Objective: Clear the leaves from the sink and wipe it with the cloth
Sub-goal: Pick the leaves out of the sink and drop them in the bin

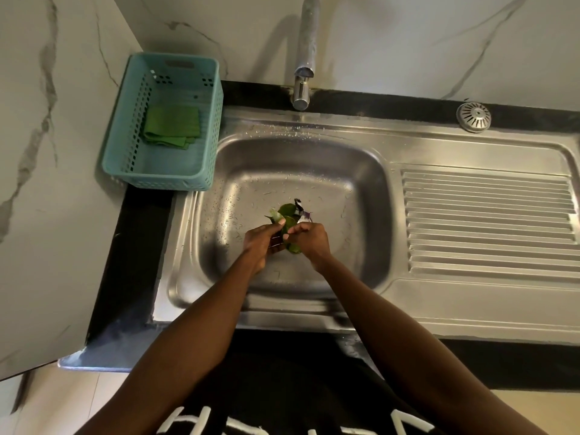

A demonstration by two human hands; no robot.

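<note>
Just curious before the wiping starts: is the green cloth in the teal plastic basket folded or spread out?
Folded. The green cloth lies as a compact rectangle with stacked layer edges showing, inside the teal plastic basket.

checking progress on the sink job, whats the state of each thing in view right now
leaves: bunched together, held in both hands over the basin
left hand: closed on the leaves
right hand: closed on the leaves
sink: wet with droplets, not yet wiped
cloth: folded, lying in the basket
basket: upright beside the sink, holding only the cloth
tap: no water running
</note>
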